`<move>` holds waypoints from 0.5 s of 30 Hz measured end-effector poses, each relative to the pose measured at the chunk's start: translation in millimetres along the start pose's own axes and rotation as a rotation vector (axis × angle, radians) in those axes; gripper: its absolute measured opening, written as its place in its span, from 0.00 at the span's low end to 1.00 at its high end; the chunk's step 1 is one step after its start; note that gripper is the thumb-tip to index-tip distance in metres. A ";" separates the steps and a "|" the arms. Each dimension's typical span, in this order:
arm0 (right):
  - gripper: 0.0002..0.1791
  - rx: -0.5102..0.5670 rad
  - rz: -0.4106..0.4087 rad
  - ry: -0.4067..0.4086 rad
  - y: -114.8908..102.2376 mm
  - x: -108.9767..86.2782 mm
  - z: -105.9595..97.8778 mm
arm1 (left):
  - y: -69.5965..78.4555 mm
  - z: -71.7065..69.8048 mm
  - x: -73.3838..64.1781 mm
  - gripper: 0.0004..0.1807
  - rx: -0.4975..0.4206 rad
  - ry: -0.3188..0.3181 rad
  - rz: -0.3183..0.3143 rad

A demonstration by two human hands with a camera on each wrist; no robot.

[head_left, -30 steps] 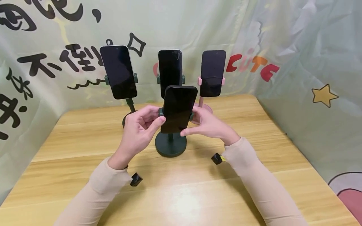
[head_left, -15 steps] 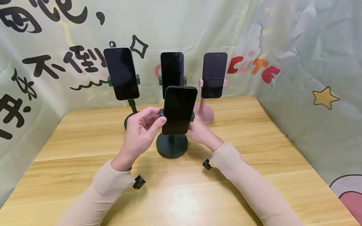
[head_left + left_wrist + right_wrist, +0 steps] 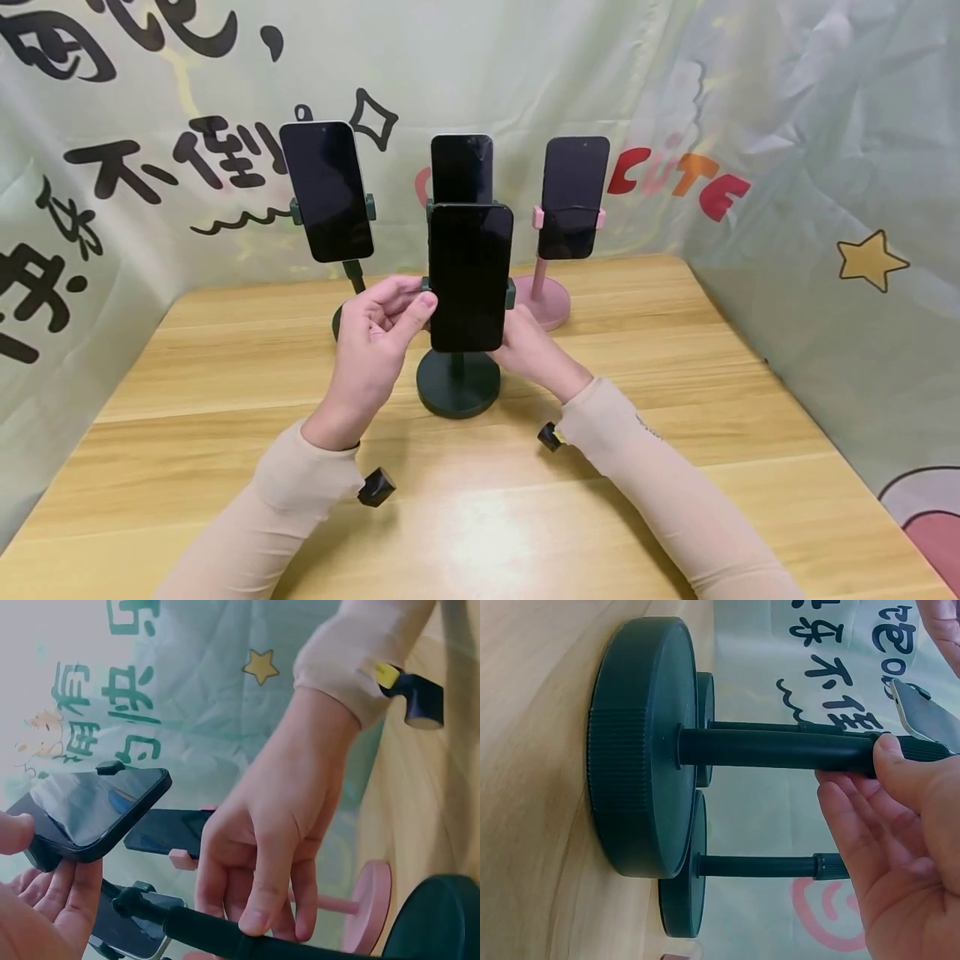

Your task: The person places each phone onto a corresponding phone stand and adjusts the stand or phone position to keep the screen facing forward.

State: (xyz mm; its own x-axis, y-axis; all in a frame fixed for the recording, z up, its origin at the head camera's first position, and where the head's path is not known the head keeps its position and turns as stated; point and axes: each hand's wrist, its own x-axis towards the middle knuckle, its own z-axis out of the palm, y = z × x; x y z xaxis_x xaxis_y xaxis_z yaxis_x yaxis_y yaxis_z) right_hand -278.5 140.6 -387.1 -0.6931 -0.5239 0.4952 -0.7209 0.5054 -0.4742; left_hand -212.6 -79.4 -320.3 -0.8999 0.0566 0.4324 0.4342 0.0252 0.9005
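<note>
A black smartphone [image 3: 471, 279] sits in the clamp of a dark green phone stand [image 3: 458, 385], its screen dark and turned toward me. At the phone's left edge, my left hand [image 3: 369, 354] holds on with the thumb on the screen side and fingers behind, by the clamp. My right hand [image 3: 536, 354] reaches behind the phone, partly hidden in the head view. In the right wrist view, the right hand [image 3: 907, 817] pinches the stand's pole [image 3: 780, 749] between thumb and fingers. The round base [image 3: 641, 750] rests on the table.
Behind stand a left phone [image 3: 327, 192] on a dark green stand, a middle phone [image 3: 462, 169] partly covered by the front one, and a right phone [image 3: 574, 197] on a pink stand [image 3: 542, 304]. A printed curtain [image 3: 555, 67] hangs past the wooden table [image 3: 645, 333].
My right hand has left the phone's lower right edge for the pole behind it. The phone has risen slightly and straightened, now covering more of the middle one. My left hand keeps its hold.
</note>
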 end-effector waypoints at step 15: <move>0.05 0.037 0.049 -0.048 -2.4 0.3 -1.2 | 0.7 -1.0 -1.7 0.11 0.009 -0.008 0.019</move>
State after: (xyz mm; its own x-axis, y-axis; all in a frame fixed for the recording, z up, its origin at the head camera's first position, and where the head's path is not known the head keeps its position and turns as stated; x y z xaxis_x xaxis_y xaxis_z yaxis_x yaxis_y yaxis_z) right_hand -276.9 140.0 -384.9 -0.7262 -0.5320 0.4353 -0.6849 0.5060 -0.5242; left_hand -210.8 -80.5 -320.3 -0.8913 0.0647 0.4488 0.4514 0.0333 0.8917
